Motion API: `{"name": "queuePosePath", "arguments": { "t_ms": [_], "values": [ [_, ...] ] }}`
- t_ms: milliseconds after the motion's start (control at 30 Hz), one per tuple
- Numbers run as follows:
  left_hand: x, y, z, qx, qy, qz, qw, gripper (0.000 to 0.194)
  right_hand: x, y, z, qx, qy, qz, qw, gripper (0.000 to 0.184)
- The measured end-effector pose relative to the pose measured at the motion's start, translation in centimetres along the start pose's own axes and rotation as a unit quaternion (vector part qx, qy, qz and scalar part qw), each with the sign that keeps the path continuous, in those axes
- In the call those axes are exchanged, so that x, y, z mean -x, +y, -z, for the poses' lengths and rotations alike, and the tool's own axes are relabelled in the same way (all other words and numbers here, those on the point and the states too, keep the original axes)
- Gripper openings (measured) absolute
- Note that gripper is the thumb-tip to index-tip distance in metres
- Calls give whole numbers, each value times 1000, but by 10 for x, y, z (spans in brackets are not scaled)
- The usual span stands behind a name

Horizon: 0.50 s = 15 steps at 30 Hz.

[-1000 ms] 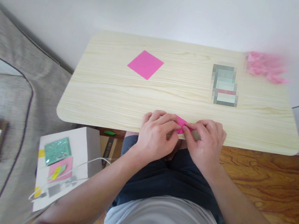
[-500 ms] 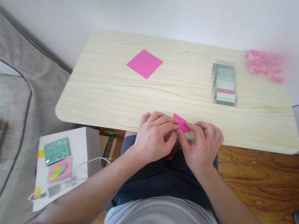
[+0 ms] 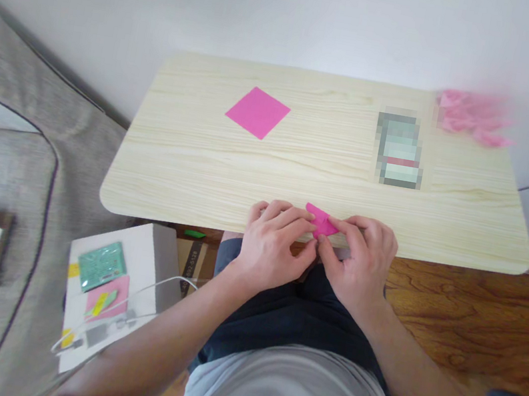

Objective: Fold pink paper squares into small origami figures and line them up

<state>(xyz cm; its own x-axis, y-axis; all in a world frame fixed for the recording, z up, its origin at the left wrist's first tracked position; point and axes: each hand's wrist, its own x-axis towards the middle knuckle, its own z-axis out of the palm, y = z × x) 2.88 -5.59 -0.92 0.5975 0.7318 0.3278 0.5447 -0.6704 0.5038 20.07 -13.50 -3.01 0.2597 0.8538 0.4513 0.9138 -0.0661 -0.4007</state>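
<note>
As the head view is gone over, a small folded pink paper (image 3: 322, 222) is found between the two hands, at the near edge of the table (image 3: 189, 165). Its left side is steadied by the bent fingers of the left hand (image 3: 273, 243), with a small gap seen between thumb and forefinger. Its right side is pinched by thumb and forefinger of the right hand (image 3: 364, 259), the other fingers being curled in. What is gripped underneath cannot be seen. Step in hand, as judged: a small fold is being shaped or pressed. For the next move, firm steadying on the left and careful creasing on the right seem called for, with edges kept aligned. Beyond the left hand, a flat pink square sheet (image 3: 258, 113) is laid out, untouched. Beyond the right hand, a pixelated object (image 3: 400, 151) is noted; farther right, a blurred pink pile (image 3: 475, 117).
</note>
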Motion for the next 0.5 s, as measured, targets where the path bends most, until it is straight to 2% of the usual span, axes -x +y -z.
{"name": "queuePosePath", "arguments": {
  "t_ms": [167, 333, 500],
  "values": [
    [-1, -1, 0, -5, -6, -7, 1000, 17, -3, 1, 2, 5, -2, 7, 1000, 23],
    [-16, -3, 4, -27, -34, -17, 999, 22, -5, 2, 3, 8, 0, 7, 1000, 19],
    [-27, -8, 7, -34, -63, -52, 996, 28, -3, 2, 2, 13, 1, 9, 1000, 22]
  ]
}}
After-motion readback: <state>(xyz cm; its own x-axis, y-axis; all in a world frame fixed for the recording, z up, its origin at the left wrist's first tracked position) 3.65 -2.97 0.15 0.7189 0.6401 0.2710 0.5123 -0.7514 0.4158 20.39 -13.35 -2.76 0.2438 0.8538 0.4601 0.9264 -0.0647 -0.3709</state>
